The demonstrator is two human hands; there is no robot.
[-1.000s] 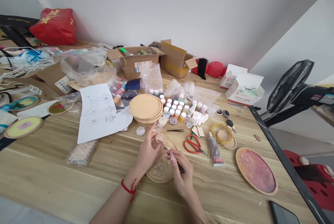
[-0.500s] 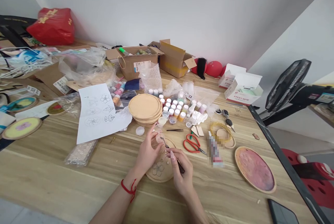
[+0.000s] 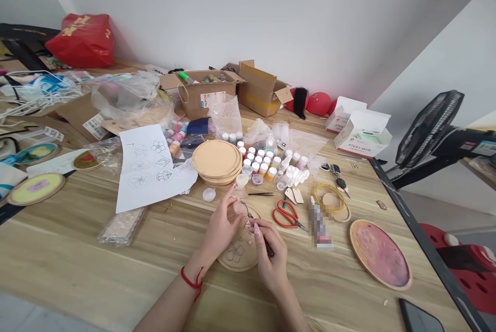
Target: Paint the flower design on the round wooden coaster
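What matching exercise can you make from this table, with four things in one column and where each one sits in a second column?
Things:
1. Red scissors
2. Red cord
3. Flower-drawn wooden disc
4. Pink painted disc

Places:
A. Under the left hand and right hand
B. Near the table's right edge
C. Around the left wrist
D. Beside the tube

Pairs: 1-D, 2-C, 3-A, 4-B.
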